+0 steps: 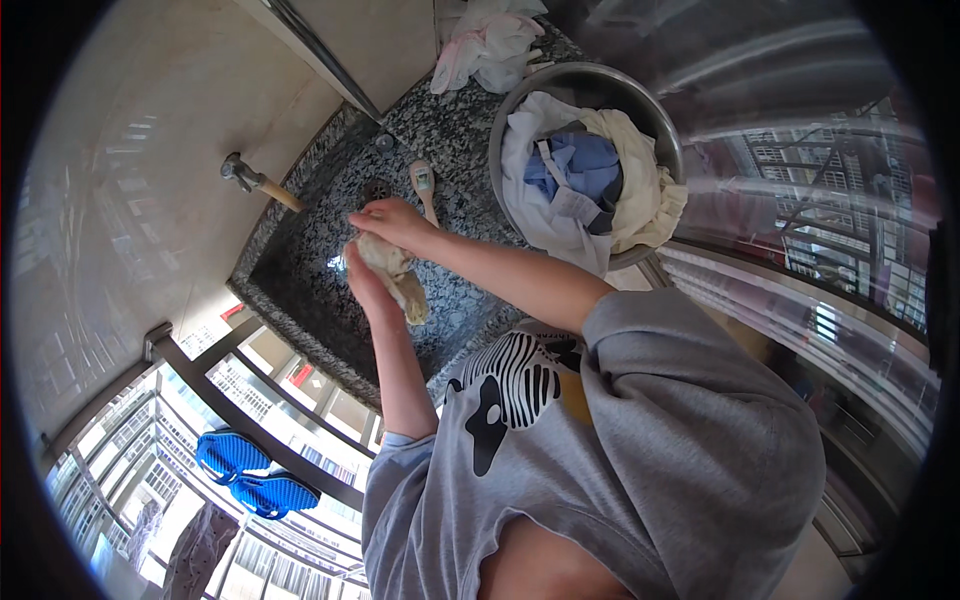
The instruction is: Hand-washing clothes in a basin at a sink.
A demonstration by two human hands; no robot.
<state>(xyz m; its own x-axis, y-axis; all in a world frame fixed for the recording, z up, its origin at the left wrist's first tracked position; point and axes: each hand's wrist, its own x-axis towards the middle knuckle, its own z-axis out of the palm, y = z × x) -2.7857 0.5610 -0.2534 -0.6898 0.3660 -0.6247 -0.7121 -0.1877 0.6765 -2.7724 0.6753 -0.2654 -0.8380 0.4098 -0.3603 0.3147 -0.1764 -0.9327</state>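
Over the dark speckled stone sink, both of my hands grip a bunched cream cloth. My right hand is closed on its upper end, on the far side. My left hand is wrapped around it from the near side. A loose end of the cloth hangs down beside my left wrist, toward my body. Whether the cloth is one garment or a rag I cannot tell. Just beyond my right hand, a pale scrub brush with a handle lies by the drain.
A tap with a tan tube end juts from the left wall. To the right stands a metal basin with white, cream and blue clothes. Thin plastic bags lie at the back. Blue slippers rest by the railing at left.
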